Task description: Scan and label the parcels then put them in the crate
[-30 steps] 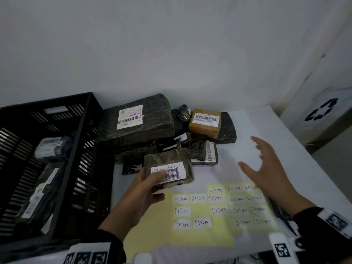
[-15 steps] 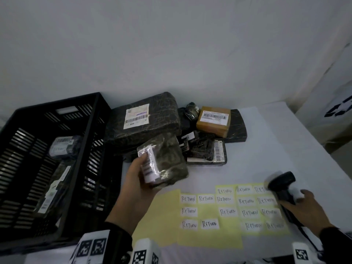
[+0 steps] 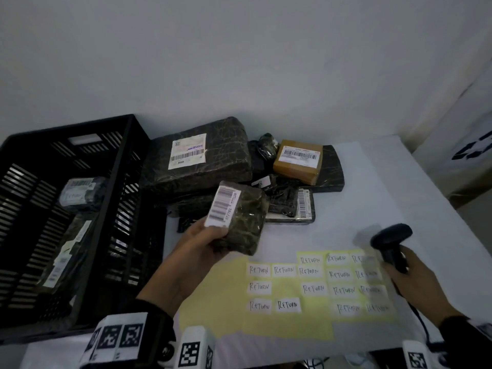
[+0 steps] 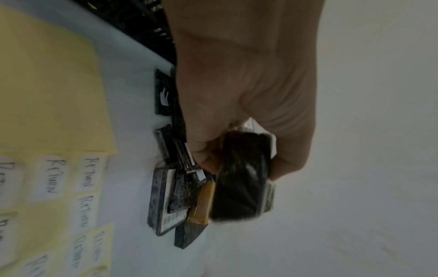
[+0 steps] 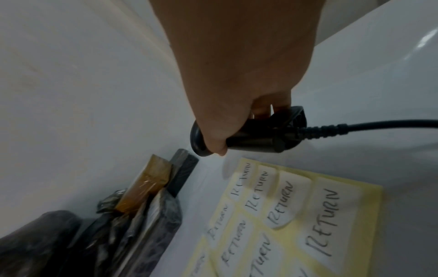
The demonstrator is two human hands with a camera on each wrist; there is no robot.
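Observation:
My left hand (image 3: 202, 243) grips a small dark wrapped parcel (image 3: 241, 218) above the table, its white barcode label (image 3: 223, 207) facing up; the same parcel (image 4: 241, 176) fills the left wrist view. My right hand (image 3: 415, 283) grips a black handheld scanner (image 3: 391, 242) by its handle over the right end of the sticker sheet; the scanner (image 5: 249, 135) trails a black cable (image 5: 369, 126). Yellow sheets of white RETURN stickers (image 3: 314, 286) lie flat between my hands. The black slatted crate (image 3: 66, 214) stands at the left.
Two labelled parcels (image 3: 77, 194) lie inside the crate. Behind the stickers sits a pile: a large dark parcel (image 3: 197, 155), a brown box (image 3: 298, 161) and flat dark packets (image 3: 290, 206). The white wall is close behind. The table edge (image 3: 452, 209) runs along the right.
My right hand went from empty and open to picking up the scanner and raising it. My left hand turned the parcel so the barcode label stands more on end, and lifted it slightly.

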